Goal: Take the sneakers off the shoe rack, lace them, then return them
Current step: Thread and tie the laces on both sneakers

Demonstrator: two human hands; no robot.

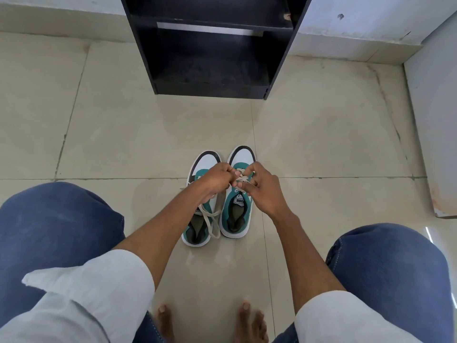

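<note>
Two white, teal and black sneakers stand side by side on the tiled floor, toes pointing away from me. Over the right sneaker [236,219], my left hand [217,179] and my right hand [262,186] both pinch its cream lace [243,179] above the eyelets. The left sneaker [200,231] has a loose lace [210,219] trailing across its opening; my left wrist covers its middle. The black shoe rack [212,58] stands beyond them, and its visible shelves hold nothing.
My knees in blue jeans fill the lower left [57,231] and lower right [388,268]. My bare feet [165,320] rest on the floor near me. A pale wall panel [435,120] stands at the right; a low ledge runs behind the rack.
</note>
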